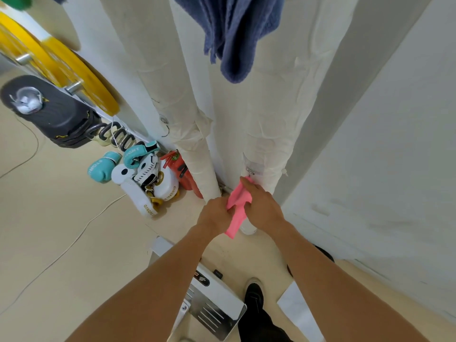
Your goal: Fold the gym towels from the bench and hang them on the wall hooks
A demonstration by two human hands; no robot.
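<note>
Hanging towels on a big white wall (394, 144), with one blue towel (234, 33) up high already. Holding a pink towel (238, 206) low, close to a small clear hook (251, 167). Needs lifting a bit next, then slipping over that hook. Left hand (214, 213) pinching the towel's side, fingers curled tight. Right hand (261, 206) wrapped around the top of it, pushing toward the hook.
</note>
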